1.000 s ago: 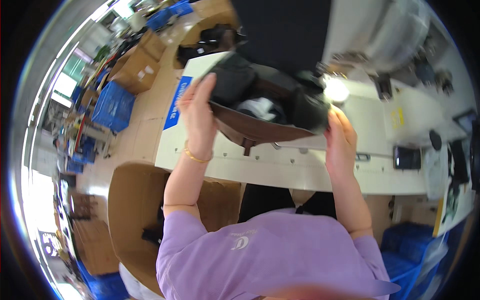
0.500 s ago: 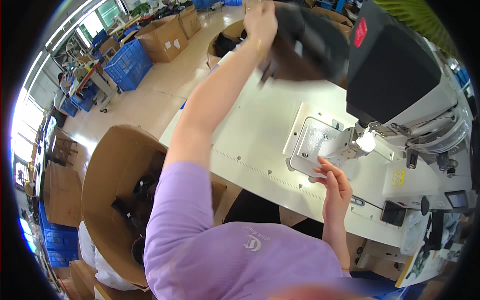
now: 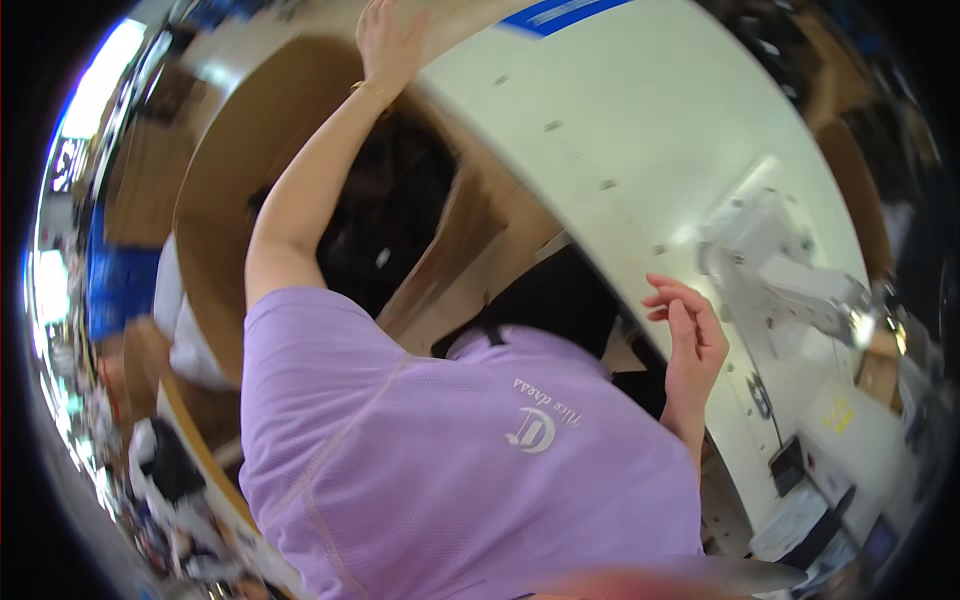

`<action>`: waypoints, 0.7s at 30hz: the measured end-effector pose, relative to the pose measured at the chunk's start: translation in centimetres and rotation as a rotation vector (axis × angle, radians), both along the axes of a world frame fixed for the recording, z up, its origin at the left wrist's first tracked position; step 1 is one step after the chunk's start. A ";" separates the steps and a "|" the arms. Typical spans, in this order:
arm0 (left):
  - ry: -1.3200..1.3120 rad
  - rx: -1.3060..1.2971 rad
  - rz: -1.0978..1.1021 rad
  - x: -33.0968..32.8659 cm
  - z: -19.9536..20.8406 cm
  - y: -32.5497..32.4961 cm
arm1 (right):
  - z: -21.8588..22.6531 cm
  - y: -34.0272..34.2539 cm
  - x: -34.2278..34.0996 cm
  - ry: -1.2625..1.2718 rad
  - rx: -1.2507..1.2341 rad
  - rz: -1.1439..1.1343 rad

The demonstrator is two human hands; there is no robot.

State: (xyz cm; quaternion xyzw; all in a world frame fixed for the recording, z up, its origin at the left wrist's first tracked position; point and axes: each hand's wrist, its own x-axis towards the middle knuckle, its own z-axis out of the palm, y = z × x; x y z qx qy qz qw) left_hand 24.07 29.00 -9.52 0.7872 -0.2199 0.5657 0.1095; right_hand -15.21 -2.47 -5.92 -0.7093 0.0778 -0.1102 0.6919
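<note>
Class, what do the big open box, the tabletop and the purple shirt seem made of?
Open box: probably cardboard, matt; thin brown walls.
Tabletop: perhaps laminate, semi-gloss; smooth white with faint sheen.
Purple shirt: likely knit fabric, matt; soft folds, fine mesh-like texture.

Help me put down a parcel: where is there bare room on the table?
The widest bare patch of table lies between the blue strip, the table's near edge and the machine. It's crowded to the right of the right hand: machine, white box, dark device. The carton beside the table is crowded with dark items.
</note>
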 end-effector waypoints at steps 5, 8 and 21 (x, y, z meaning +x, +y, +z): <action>1.329 -0.287 0.096 -24.6 -11.4 23.0 | -3.9 10.1 5.8 -0.168 -0.305 0.572; 2.214 -0.586 0.046 -38.2 -10.9 23.1 | -6.3 17.2 8.9 -0.477 -0.571 0.823; 1.948 0.273 0.015 -35.4 -13.8 13.7 | -12.6 16.3 11.9 -0.390 -1.202 1.014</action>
